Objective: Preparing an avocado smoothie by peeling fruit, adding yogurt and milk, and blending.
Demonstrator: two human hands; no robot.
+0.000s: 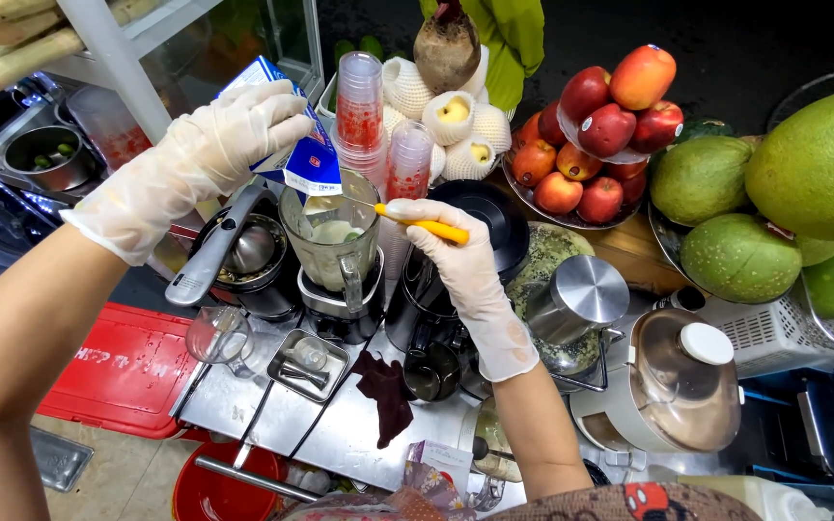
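Near the frame's centre, our left hand (pixel 234 130) grips a tilted carton (pixel 296 145) over the blender jar (pixel 332 236) while our right hand's (pixel 441 241) fingers pinch a yellow-handled spoon (pixel 424 228).

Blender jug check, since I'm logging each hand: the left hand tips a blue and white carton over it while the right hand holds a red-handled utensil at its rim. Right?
Not quite: the head view shows the utensil in the right hand has a yellow handle, not red. The left hand does tip the blue and white carton over the blender jug.

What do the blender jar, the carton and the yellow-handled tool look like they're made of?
Blender jar: clear, see-through plastic or glass, can't tell which. Carton: coated paperboard, folded edges, slight sheen. Yellow-handled tool: glossy plastic handle; thin greyish stem looks like metal.
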